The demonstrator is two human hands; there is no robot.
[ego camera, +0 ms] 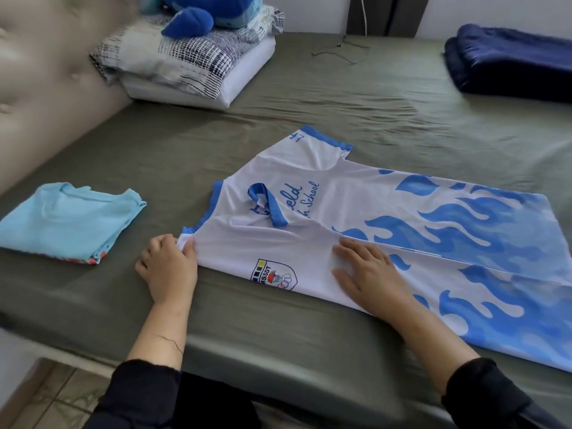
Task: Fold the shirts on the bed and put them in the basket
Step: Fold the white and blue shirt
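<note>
Jersey point(387, 218), side fold in progress.
Left hand point(168, 267) pinches shoulder; right hand point(368, 270) pressed flat, fingers spread. Risk: slippery cloth slides, fold skews.

left sleeve point(145, 394): black, pushed up | right sleeve point(483, 394): black | forearms bare
</note>
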